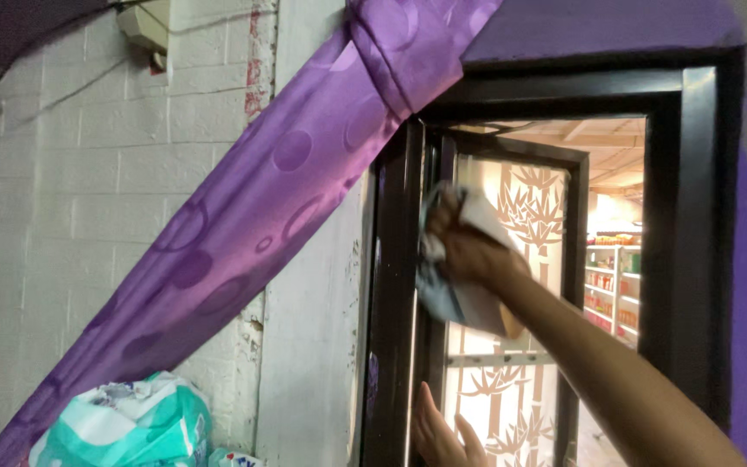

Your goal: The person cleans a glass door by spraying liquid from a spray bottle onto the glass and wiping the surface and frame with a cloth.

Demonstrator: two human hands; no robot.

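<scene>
So the person's right hand (pixel 469 251) was up against the dark window frame (pixel 391 285), fingers bunched tight around a crumpled cloth (pixel 451 294). The cloth looked whitish with some grey-blue in it, and it was pressed right at the edge of the open window pane (pixel 520 259), hanging down a bit below the fist. The forearm came in from the lower right corner and crossed in front of the glass.

The left hand (pixel 438 432) was down low at the bottom edge of the shot, fingers spread and pointing up, flat against or just beside the lower part of the frame. It wasn't holding anything as far as the view showed, though part of it was cut off.

The pane itself was frosted with a bamboo pattern, swung open. Through the gap there were shelves (pixel 611 285) stocked with goods, well behind the window. A shiny purple curtain (pixel 244 216) with circle patterns ran diagonally from the top of the frame down to the lower left, knotted near the top. Behind it was a white-painted brick wall (pixel 88 173), and a teal and white bag (pixel 131 424) sat at the bottom left.
</scene>
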